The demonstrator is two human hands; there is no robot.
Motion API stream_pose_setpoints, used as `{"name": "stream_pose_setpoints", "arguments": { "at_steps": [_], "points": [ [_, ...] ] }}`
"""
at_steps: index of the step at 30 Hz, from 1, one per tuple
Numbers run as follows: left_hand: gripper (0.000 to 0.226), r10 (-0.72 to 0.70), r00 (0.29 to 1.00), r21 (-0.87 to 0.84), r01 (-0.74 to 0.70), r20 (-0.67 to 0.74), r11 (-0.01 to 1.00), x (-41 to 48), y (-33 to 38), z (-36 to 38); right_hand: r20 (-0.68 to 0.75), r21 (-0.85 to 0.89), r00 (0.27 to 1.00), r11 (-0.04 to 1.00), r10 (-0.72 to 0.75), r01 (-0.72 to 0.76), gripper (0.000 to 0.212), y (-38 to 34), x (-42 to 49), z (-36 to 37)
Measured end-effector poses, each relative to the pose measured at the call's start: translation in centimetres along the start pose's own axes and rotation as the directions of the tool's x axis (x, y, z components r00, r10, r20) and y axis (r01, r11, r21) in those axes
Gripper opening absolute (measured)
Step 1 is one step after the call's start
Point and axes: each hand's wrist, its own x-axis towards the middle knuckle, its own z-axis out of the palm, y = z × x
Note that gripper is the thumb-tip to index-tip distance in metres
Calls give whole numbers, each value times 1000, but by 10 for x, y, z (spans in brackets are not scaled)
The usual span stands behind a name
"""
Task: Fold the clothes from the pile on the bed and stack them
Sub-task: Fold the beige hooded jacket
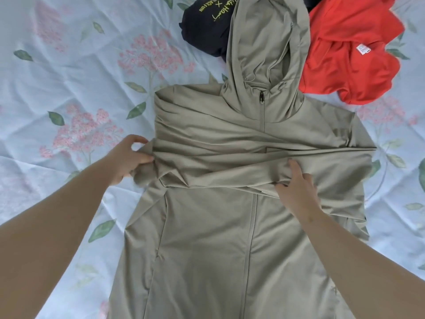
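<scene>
While the jacket [207, 238] lies face up and spread out in the middle of the bed [69, 77], its hood [269, 54] pointing away from the person and its zip [254, 215] closed down the front, the sleeves are laid across the chest; the upper sleeve [230, 162] runs from the right shoulder over to the left edge. The left hand [131, 157] grips a bunch of fabric at that left edge, fingers curled round what looks like the cuff end; the right hand [296, 187] pinches the lower fold of the sleeve near mid-chest; neither hand is free. Beyond the hood sit a black top [202, 31] with yellow lettering, partly overlapped by the hood, and a rumpled red top [349, 61] just beside the hood on the right; most of the task seems yet to do.

The cloth looks thin, smooth and light, probably a slippery synthetic; it drapes in long soft creases and holds no shape of its own, so folds are likely to slide open unless pressed flat. A sound hold would be at seams and edges: the cuff, the shoulder line, the hem corners; a pinch in mid-panel would only drag up a tent of fabric. The hood is loose and bulky and will probably want folding down onto the chest before the body is doubled; the zip gives a straight centre line to fold about.
</scene>
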Motion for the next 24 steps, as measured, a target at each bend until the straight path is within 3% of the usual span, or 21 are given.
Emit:
{"name": "stream_pose_setpoints", "arguments": {
  "at_steps": [1, 3, 5, 6, 9, 11, 14, 17, 21, 22, 24],
  "points": [
    [26, -89, 995, -237, 97, 47, 967, -4, 7, -4, 5, 11, 1000, 1000, 1, -1, 69, 1, 0, -1],
    [4, -237, 967, -575, 247, 93, 780, -10, 19, -11, 15, 22, 1000, 1000, 5, -5, 69, 3, 0, -2],
    [13, -343, 939, -755, 238, 18, 611, -13, 23, -14, 24, 15, 1000, 1000, 7, -7, 69, 4, -1, -3],
    [22, -367, 929, -758, 207, -46, 618, -12, 21, -14, 29, 9, 1000, 1000, 9, -10, 69, 3, -1, -3],
    [54, -278, 941, -456, 164, -193, 875, -7, 15, 0, 38, -18, 999, 1000, 18, -17, 68, 2, 0, -1],
    [49, -172, 963, -318, 100, -206, 943, -3, 9, 14, 38, -44, 999, 999, 22, -21, 68, 2, 0, 1],
    [19, -114, 933, -218, 39, -342, 975, 3, 5, 22, 27, -68, 999, 997, 25, -23, 68, 3, 0, 2],
    [18, -35, 871, -176, -59, -490, 983, 1, 3, 14, 23, -53, 1000, 998, 22, -20, 67, 2, 0, 1],
    [22, 102, 715, -114, -248, -691, 962, -12, 6, -15, 10, 1, 1000, 1000, 21, -21, 69, -2, 1, 0],
    [26, 80, 710, -166, -270, -700, 948, -14, 8, -22, 9, 4, 1000, 1000, 28, -28, 70, -4, 1, 0],
    [26, 1, 781, -360, -289, -625, 887, -14, 11, -32, 10, 5, 999, 999, 42, -43, 71, -5, 1, 0]
  ]
}}
